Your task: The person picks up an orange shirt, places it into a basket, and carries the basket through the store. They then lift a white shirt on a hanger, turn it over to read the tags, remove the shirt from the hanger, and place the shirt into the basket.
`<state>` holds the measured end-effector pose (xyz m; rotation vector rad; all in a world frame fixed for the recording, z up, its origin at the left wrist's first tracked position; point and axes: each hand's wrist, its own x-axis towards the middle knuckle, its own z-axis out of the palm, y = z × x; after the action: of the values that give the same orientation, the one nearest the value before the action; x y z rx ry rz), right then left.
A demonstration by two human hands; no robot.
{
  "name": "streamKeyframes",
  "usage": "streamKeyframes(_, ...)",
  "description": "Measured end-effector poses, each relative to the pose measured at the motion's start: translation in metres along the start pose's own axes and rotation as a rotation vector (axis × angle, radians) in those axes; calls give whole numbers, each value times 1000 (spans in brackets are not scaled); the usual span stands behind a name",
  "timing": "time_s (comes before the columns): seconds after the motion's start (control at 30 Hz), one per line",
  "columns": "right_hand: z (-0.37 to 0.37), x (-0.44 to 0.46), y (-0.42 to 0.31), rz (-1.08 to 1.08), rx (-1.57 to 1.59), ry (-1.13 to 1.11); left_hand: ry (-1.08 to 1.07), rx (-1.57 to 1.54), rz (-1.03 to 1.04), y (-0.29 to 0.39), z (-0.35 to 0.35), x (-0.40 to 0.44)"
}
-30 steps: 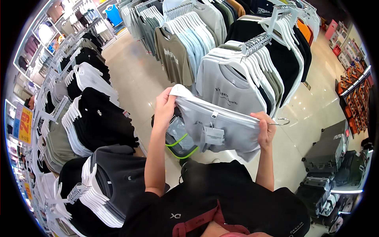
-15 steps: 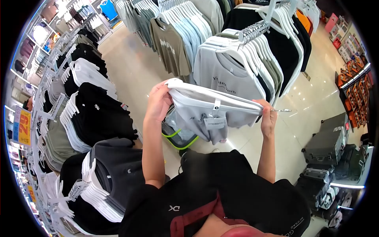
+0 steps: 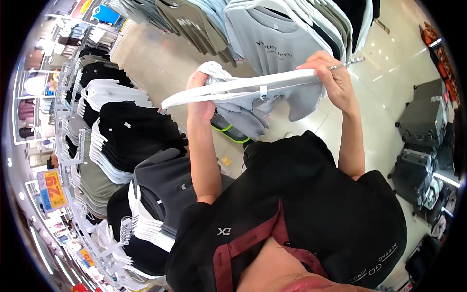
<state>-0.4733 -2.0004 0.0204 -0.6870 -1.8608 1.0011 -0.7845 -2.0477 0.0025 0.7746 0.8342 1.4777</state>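
Observation:
A white plastic hanger [image 3: 182, 100] lies across in front of me, its left end sticking out bare past my left hand. My right hand [image 3: 333, 80] is closed around the hanger near its metal hook [image 3: 355, 62]. From the hanger hangs a light grey T-shirt [image 3: 245, 114], bunched up, with a small white label at its neck. My left hand [image 3: 200, 92] is closed on the shirt's whitish gathered cloth near the shoulder; its fingers are partly hidden behind the hanger and fabric. Beneath the shirt, a dark basket with a green rim [image 3: 233, 136] is partly covered.
Racks of hung shirts line the left, with black shirts [image 3: 134, 131] and dark grey shirts [image 3: 170, 190] close to my left arm. Ahead hangs a grey printed T-shirt [image 3: 272, 46] on another rack. Suitcases [image 3: 423, 117] stand at the right on the tiled floor [image 3: 374, 126].
The hanger's left end has come out of the shirt's shoulder and now points left. The shirt has bunched up, and its hanging tag no longer shows. The view has shifted.

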Motion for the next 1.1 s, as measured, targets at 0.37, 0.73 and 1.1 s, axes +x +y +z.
streamKeyframes(0.37,39,20,-54,146,801,-16,74,308,-9,-21,39,-4)
streamKeyframes(0.73,56,16,-87,125,736,-507,-311,101,-357,-18,52,-19)
streamKeyframes(1.1,50,-3,-29,328,420,-525,380,105,390,27,-19,-13)
